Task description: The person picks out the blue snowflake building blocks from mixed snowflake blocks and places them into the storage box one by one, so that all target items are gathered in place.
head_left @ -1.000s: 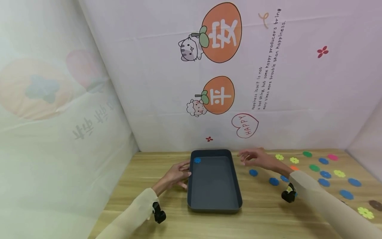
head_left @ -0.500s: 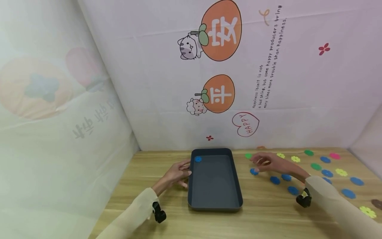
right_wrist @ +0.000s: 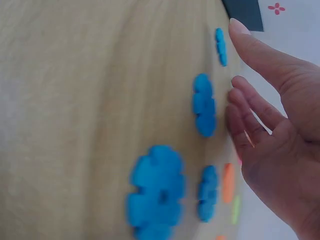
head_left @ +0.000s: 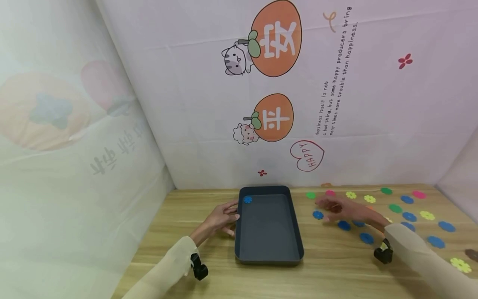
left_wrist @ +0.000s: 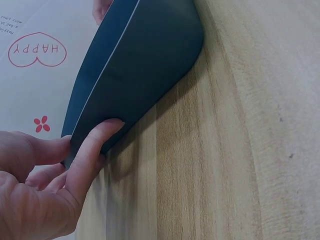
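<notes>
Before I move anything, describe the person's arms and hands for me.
The left sleeve and right sleeve are long, pale cream and plain, with no markings showing. Small black devices, one at the left wrist and one at the right, sit by the cuffs. The left hand and right hand wear no gloves. No cables show.
</notes>
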A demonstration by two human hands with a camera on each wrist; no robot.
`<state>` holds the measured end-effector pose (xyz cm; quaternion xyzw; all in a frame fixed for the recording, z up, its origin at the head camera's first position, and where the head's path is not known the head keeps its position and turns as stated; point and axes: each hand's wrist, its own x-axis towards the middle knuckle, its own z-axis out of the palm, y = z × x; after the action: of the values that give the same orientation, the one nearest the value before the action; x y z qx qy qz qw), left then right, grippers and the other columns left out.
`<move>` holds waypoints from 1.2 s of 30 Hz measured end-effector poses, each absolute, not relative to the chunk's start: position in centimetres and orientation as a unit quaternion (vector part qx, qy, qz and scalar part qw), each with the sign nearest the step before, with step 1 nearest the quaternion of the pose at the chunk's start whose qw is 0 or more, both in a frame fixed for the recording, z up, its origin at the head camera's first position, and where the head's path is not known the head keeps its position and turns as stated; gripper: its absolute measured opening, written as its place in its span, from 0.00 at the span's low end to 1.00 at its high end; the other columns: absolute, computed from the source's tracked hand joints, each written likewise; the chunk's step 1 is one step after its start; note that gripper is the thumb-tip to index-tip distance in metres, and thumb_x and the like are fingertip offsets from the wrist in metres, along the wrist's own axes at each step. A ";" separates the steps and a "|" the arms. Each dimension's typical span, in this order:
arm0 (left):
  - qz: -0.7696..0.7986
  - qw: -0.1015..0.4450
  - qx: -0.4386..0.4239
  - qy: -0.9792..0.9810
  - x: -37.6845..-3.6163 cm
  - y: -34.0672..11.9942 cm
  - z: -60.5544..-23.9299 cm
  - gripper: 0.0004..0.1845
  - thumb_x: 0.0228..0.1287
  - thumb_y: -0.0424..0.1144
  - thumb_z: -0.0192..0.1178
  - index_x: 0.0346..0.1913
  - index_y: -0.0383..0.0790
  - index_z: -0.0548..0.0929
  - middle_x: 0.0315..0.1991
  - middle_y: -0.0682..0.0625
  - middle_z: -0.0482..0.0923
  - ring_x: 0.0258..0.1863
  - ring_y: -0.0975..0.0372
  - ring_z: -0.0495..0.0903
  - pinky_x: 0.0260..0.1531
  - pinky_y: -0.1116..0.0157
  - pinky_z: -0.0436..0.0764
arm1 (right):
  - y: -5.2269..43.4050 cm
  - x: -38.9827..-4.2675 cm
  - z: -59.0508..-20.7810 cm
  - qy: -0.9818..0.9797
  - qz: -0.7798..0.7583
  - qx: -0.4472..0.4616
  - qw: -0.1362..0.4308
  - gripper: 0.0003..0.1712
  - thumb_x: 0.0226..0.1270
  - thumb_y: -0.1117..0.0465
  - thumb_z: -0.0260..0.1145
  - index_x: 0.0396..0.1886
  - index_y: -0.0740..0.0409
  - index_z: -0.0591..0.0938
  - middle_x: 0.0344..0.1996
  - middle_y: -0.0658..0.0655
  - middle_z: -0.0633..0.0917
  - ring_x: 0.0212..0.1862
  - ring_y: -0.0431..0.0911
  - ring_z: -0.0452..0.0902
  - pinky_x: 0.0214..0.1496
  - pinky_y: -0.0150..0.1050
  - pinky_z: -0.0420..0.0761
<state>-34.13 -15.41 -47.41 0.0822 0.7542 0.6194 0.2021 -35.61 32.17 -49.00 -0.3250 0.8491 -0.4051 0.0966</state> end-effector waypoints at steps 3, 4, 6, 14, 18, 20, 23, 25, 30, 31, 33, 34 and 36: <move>0.620 0.201 0.081 0.754 -34.1 -15.5 -47.5 0.35 0.77 0.28 0.58 0.82 0.39 0.61 0.76 0.28 0.64 0.68 0.39 0.76 0.27 0.58 0.93 | 32.5 -35.8 -49.8 0.855 -0.403 -0.309 0.101 0.33 0.72 0.60 0.72 0.72 0.68 0.73 0.60 0.65 0.82 0.57 0.46 0.78 0.59 0.31 0.81; 0.621 0.201 0.080 0.754 -34.1 -15.5 -47.5 0.35 0.77 0.28 0.58 0.82 0.39 0.61 0.76 0.28 0.64 0.68 0.39 0.76 0.27 0.58 0.93 | 32.6 -35.8 -50.0 0.857 -0.404 -0.303 0.103 0.34 0.73 0.59 0.72 0.72 0.67 0.73 0.60 0.64 0.82 0.56 0.43 0.77 0.58 0.30 0.81; 0.621 0.201 0.079 0.753 -34.1 -15.5 -47.5 0.35 0.77 0.29 0.58 0.82 0.39 0.61 0.76 0.28 0.64 0.68 0.39 0.76 0.27 0.58 0.93 | 32.7 -35.9 -50.3 0.858 -0.404 -0.299 0.105 0.34 0.73 0.59 0.71 0.73 0.68 0.73 0.61 0.64 0.81 0.56 0.40 0.77 0.58 0.29 0.80; 0.624 0.200 0.081 0.751 -33.9 -15.5 -47.5 0.35 0.77 0.29 0.58 0.82 0.39 0.61 0.76 0.29 0.64 0.69 0.38 0.75 0.29 0.57 0.93 | 32.2 -36.0 -50.7 0.845 -0.419 -0.317 0.096 0.29 0.73 0.63 0.71 0.68 0.70 0.76 0.55 0.63 0.83 0.50 0.42 0.76 0.53 0.28 0.80; 0.625 0.200 0.083 0.750 -33.8 -15.5 -47.5 0.35 0.78 0.29 0.58 0.82 0.39 0.61 0.76 0.29 0.64 0.69 0.38 0.75 0.28 0.58 0.93 | 31.8 -36.1 -50.9 0.823 -0.438 -0.353 0.081 0.20 0.73 0.69 0.69 0.60 0.72 0.79 0.47 0.65 0.83 0.42 0.47 0.74 0.45 0.29 0.79; 0.627 0.200 0.083 0.749 -33.8 -15.5 -47.5 0.35 0.78 0.29 0.58 0.82 0.39 0.61 0.77 0.29 0.63 0.70 0.39 0.74 0.29 0.58 0.93 | 31.7 -36.2 -50.9 0.813 -0.445 -0.369 0.074 0.16 0.73 0.71 0.68 0.57 0.72 0.79 0.46 0.66 0.83 0.41 0.48 0.74 0.44 0.29 0.79; 0.627 0.200 0.083 0.748 -33.9 -15.5 -47.6 0.35 0.78 0.30 0.58 0.82 0.39 0.61 0.77 0.29 0.63 0.70 0.39 0.74 0.28 0.58 0.93 | 31.6 -36.1 -50.8 0.804 -0.449 -0.383 0.068 0.14 0.72 0.73 0.67 0.55 0.73 0.79 0.45 0.67 0.82 0.41 0.47 0.74 0.45 0.29 0.79; 0.628 0.199 0.083 0.748 -33.9 -15.5 -47.6 0.35 0.78 0.30 0.58 0.82 0.40 0.61 0.77 0.29 0.64 0.70 0.39 0.74 0.28 0.58 0.93 | 31.6 -36.0 -50.8 0.803 -0.450 -0.385 0.066 0.14 0.72 0.74 0.66 0.54 0.73 0.79 0.45 0.67 0.81 0.42 0.47 0.74 0.46 0.29 0.79; 0.626 0.197 0.085 0.750 -33.8 -15.5 -47.6 0.34 0.77 0.29 0.58 0.82 0.39 0.61 0.76 0.28 0.64 0.69 0.38 0.75 0.28 0.57 0.93 | 31.3 -35.8 -50.7 0.814 -0.446 -0.364 0.078 0.10 0.72 0.72 0.67 0.50 0.70 0.78 0.39 0.66 0.78 0.38 0.51 0.69 0.37 0.32 0.73; 0.625 0.197 0.085 0.751 -33.7 -15.5 -47.6 0.34 0.77 0.29 0.58 0.82 0.39 0.61 0.76 0.28 0.64 0.69 0.38 0.75 0.28 0.57 0.93 | 31.3 -35.8 -50.7 0.817 -0.444 -0.360 0.081 0.10 0.72 0.71 0.68 0.49 0.69 0.78 0.37 0.66 0.77 0.37 0.52 0.69 0.36 0.33 0.72; 0.624 0.196 0.084 0.752 -33.7 -15.5 -47.5 0.34 0.77 0.29 0.58 0.82 0.38 0.61 0.76 0.28 0.64 0.69 0.38 0.74 0.28 0.57 0.93 | 31.1 -35.8 -50.4 0.820 -0.444 -0.349 0.090 0.09 0.73 0.70 0.68 0.47 0.67 0.77 0.35 0.66 0.75 0.36 0.52 0.68 0.33 0.35 0.70; 0.624 0.196 0.083 0.751 -33.7 -15.5 -47.5 0.34 0.77 0.29 0.58 0.82 0.38 0.61 0.76 0.28 0.64 0.69 0.38 0.75 0.28 0.56 0.93 | 31.0 -35.8 -50.3 0.821 -0.445 -0.344 0.094 0.09 0.72 0.70 0.69 0.46 0.67 0.77 0.34 0.65 0.75 0.36 0.52 0.68 0.33 0.35 0.70; 0.625 0.196 0.084 0.751 -33.7 -15.4 -47.5 0.34 0.77 0.29 0.58 0.82 0.38 0.61 0.76 0.28 0.64 0.69 0.38 0.75 0.28 0.57 0.93 | 31.1 -36.0 -50.1 0.822 -0.445 -0.343 0.095 0.09 0.72 0.70 0.69 0.46 0.67 0.77 0.33 0.65 0.76 0.35 0.51 0.70 0.33 0.34 0.71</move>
<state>-33.71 -15.41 -47.49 0.0839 0.7508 0.6251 0.1962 -36.01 31.08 -50.11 -0.3426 0.8219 -0.4449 0.0955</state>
